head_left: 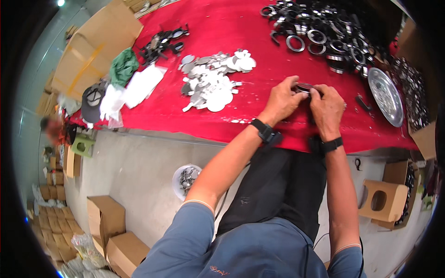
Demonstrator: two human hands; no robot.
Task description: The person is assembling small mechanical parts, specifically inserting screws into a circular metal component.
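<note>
Above the near part of a red-covered table [259,111], my two hands meet around a small dark ring [304,86] with a shiny rim. The fingers of my left hand [282,99] pinch its left side. From the right, my right hand [326,107] grips the same ring between thumb and fingers. The ring's lower part is hidden by my fingers. To the left lies a heap of flat white and grey discs with tabs [219,99]. Beyond my hands is a large pile of black and silver rings [316,36].
A round metal tray [397,118] stands at the right, beside a cardboard box of small shiny parts [410,92]. Black pieces [160,46], a green cloth [124,67] and a dark cap [92,102] lie at the left. A white bucket [175,180] of parts stands on the floor.
</note>
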